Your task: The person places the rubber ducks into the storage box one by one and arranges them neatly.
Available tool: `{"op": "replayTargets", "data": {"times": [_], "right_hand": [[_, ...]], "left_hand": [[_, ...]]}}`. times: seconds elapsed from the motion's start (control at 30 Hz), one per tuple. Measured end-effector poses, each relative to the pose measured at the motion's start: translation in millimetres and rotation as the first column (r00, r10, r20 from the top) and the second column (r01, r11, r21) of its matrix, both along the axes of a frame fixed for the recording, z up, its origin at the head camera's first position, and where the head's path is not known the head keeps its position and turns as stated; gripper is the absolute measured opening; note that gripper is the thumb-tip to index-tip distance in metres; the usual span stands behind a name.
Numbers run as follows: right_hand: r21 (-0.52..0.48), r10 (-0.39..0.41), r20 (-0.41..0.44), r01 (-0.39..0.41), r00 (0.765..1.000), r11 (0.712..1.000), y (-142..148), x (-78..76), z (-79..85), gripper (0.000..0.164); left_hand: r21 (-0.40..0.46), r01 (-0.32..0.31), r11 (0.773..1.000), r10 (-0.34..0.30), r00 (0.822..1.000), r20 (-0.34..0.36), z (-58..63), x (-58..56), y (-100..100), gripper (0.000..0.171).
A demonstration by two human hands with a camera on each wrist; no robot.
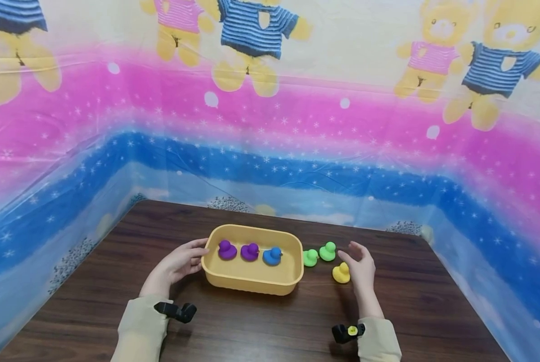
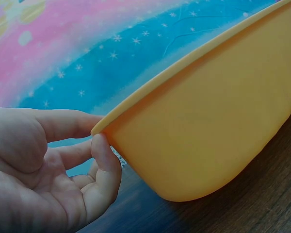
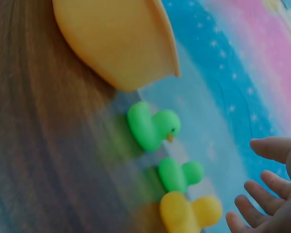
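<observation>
My left hand [image 1: 183, 264] pinches the rim of a yellow plastic basin [image 1: 256, 289] at its left end; the left wrist view shows this hand [image 2: 63, 170] with fingertips on both sides of the rim. Inside the basin are two purple rubber ducks [image 1: 227, 251] [image 1: 250, 252] and a blue rubber duck [image 1: 272, 257]. My right hand [image 1: 362, 266] is beside a yellow rubber duck [image 1: 340, 274], its fingers apart and holding nothing. Two green rubber ducks [image 1: 310, 258] [image 1: 327, 252] sit between the basin and that hand. In the right wrist view the hand [image 3: 276, 194] appears at the right edge.
All of this stands on a dark wood-grain table [image 1: 251, 327]. A printed cloth [image 1: 297, 125] with bears, snowflakes and pink and blue bands hangs behind the table and along both sides. Each wrist wears a black camera mount [image 1: 177, 311].
</observation>
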State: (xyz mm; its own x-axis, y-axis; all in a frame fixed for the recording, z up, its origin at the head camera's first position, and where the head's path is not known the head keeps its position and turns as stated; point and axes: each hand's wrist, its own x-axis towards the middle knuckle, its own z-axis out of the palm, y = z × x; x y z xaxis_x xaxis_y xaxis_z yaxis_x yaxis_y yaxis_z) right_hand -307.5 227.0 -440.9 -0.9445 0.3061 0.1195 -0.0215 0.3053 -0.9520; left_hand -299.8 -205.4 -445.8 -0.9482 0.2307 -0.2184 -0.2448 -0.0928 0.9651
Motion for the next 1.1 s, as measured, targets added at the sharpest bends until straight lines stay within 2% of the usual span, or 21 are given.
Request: {"op": "replayTargets", "data": {"times": [0.23, 0.43, 1.1], "right_hand": [[-0.098, -0.022, 0.099, 0.032, 0.995, 0.995, 13, 0.2, -15.9, 0.062], [-0.123, -0.016, 0.135, 0.033, 0.991, 0.992, 20, 2.3, -24.9, 0.064], [0.0, 0.01, 0.257, -0.011, 0.966, 1.0, 22, -1.7, -38.8, 0.062]], "left_hand": [[0.008, 0.004, 1.0, -0.004, 1.0, 0.0, -0.2, 0.3, 0, 0.064], [0.005, -0.003, 1.0, 0.003, 1.0, 0.002, 0.4, 1.0, 1, 0.064], [0.004, -0.02, 1.0, 0.02, 1.0, 0.011, 1.5, 2.0, 1, 0.064]]}}
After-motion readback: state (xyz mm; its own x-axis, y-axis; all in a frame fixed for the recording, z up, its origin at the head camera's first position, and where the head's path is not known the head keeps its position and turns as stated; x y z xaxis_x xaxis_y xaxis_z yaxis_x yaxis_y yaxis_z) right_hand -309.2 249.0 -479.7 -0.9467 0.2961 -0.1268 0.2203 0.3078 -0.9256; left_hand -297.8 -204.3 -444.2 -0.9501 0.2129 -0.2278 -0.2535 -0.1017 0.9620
